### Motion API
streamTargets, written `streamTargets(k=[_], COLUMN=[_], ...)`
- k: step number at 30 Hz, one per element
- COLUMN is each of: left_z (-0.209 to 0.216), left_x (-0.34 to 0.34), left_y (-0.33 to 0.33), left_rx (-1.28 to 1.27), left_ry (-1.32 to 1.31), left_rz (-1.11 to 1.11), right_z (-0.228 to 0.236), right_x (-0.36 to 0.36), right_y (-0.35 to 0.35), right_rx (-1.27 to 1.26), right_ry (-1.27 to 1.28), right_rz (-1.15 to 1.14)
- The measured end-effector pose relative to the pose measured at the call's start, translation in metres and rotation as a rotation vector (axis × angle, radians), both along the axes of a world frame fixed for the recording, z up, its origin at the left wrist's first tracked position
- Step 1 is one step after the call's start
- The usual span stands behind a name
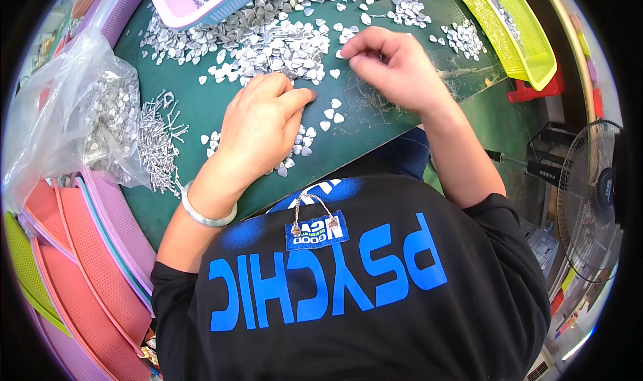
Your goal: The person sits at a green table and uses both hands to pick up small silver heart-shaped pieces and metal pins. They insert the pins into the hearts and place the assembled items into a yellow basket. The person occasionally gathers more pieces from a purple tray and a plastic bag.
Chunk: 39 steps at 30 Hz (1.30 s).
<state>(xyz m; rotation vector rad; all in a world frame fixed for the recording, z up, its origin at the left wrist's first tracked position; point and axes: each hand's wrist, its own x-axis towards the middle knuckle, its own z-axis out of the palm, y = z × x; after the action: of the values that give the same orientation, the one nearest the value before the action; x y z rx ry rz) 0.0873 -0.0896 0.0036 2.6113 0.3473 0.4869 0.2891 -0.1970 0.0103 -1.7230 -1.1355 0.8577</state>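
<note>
Dark green, scuffed tabletop (191,116) with a slanting near edge, strewn with metal. Closest to that edge, beside the left wrist: small, flat, silver heart-shaped pieces (306,140), loose and partly overlapping. Look light, thin and stiff; likely slippery on the smooth faces, hard to break, perhaps easy to scratch. Best taken singly by the rim, a fingertip at each side. Point every which way; long axis from notch to tip, barely longer than the breadth.

Toward the left edge, a tangled heap of thin silver metal pins (159,153), against a clear plastic bag (50,130) of more silver pieces. Inward from there, bare left hand (261,123), palm down, fingers curled, one digit stretched rightward; cannot tell of any hold beneath. Farther off, bare right hand (398,66), thumb and index finger nearly meeting, a single silver heart (339,54) at the tips; cannot tell whether pinched or merely touched, nor which way pointed. Beyond, a broad silver heap of hearts (288,49), then a lavender plastic basket (167,6) toward the far edge and a lime-green plastic basket (536,66) at the right edge.
</note>
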Motion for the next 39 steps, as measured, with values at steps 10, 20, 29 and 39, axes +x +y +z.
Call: streamTargets(k=[10, 20, 29, 39], left_z=[-0.001, -0.003, -0.011, -0.01], left_x=[-0.003, 0.011, 0.025, 0.001], left_y=[0.0, 0.0, 0.007, 0.007], left_rx=[-0.017, 0.063, 0.18, 0.141], left_ry=[-0.038, -0.097, -0.161, -0.097], left_rz=[0.02, 0.119, 0.119, 0.111], right_z=[-0.019, -0.001, -0.017, -0.017], right_x=[-0.012, -0.003, -0.03, -0.024], right_y=[0.003, 0.007, 0.012, 0.01], right_rx=[0.215, 0.11, 0.15, 0.208], right_ry=[-0.734, 0.66, -0.622, -0.699], right_rz=[0.099, -0.042, 0.066, 0.132])
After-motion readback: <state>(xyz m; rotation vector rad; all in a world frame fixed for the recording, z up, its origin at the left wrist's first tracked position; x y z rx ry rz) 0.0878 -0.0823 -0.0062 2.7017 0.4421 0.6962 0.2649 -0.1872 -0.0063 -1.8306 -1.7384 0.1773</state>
